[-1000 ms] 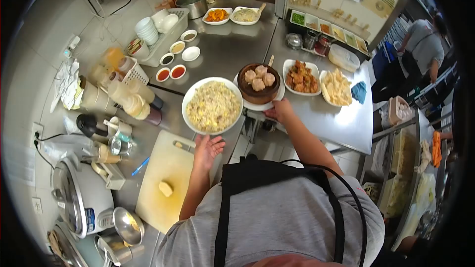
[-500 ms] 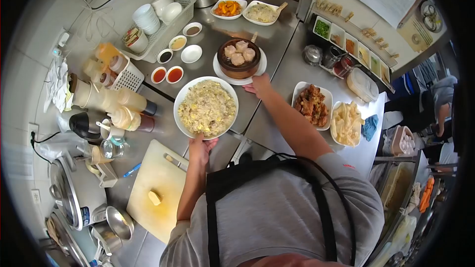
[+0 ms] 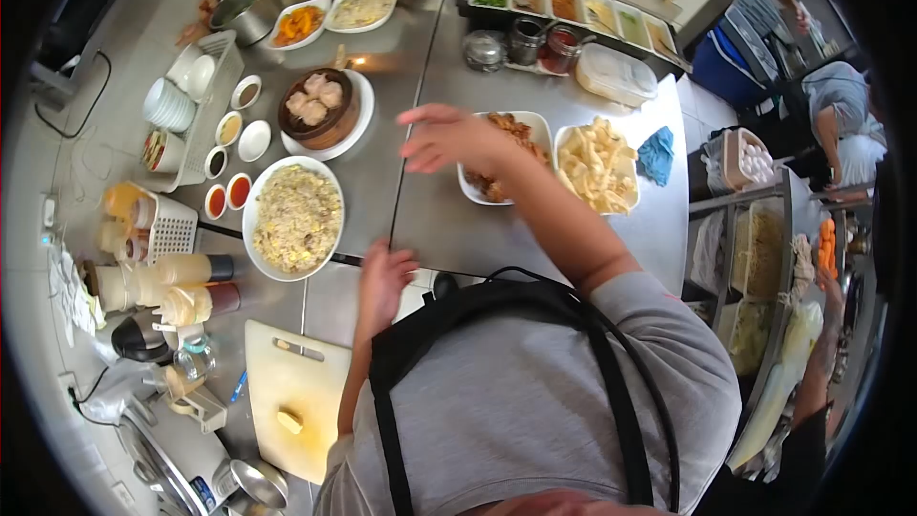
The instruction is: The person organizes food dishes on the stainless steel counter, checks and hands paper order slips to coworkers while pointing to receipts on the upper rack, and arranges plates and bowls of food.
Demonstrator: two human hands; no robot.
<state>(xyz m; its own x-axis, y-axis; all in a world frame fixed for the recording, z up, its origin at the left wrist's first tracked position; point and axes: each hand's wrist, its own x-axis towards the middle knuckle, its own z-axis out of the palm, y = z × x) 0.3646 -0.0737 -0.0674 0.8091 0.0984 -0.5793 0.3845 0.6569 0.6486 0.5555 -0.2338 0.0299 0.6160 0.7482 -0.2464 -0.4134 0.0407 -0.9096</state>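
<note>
My right hand (image 3: 449, 139) is in the air with its fingers spread, holding nothing. Its forearm passes over a white dish of browned fried pieces (image 3: 522, 139) and hides part of it. My left hand (image 3: 384, 277), also empty and loosely open, is by the counter edge, just right of a white bowl of fried rice (image 3: 294, 218) and apart from it. Beyond the bowl, a round bamboo steamer (image 3: 315, 134) with several dumplings sits off-centre on a white plate (image 3: 359, 119). On the right stands a dish of pale golden fried wrappers (image 3: 594, 167).
Small sauce dishes (image 3: 254, 140) line the left, beside a white basket of bowls (image 3: 215, 86). Squeeze bottles (image 3: 196, 269) and a cutting board (image 3: 301, 382) are nearer. At the back are toppings trays (image 3: 564, 6) and a lidded tub (image 3: 616, 75). Other people work at far right.
My right hand has let go of the steamer plate and moved toward the fried dishes. My left hand has left the rice bowl. The view has turned to the right.
</note>
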